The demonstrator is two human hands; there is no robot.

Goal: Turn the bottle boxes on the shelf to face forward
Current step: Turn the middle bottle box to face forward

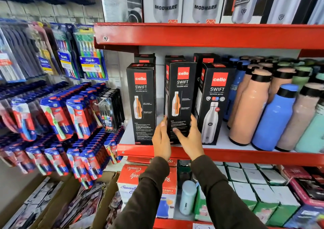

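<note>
Three black Cello Swift bottle boxes stand in a row at the front of the red shelf (pixel 228 154). The left box (pixel 141 102) shows a side panel with an orange cutaway bottle and small print. The middle box (pixel 180 95) shows the same kind of panel and is held low down between both hands. My left hand (pixel 161 139) presses its left edge; my right hand (pixel 190 137) wraps its lower right side with the thumb across the face. The right box (pixel 214 104) shows a steel bottle picture. More black boxes stand behind them.
Loose pastel bottles (pixel 273 116) crowd the shelf right of the boxes. Modware bottle boxes (pixel 185 2) fill the shelf above. Toothbrush packs (pixel 57 116) hang on the wall at left. The lower shelf holds red cartons (pixel 133 178) and small white boxes (pixel 254 178).
</note>
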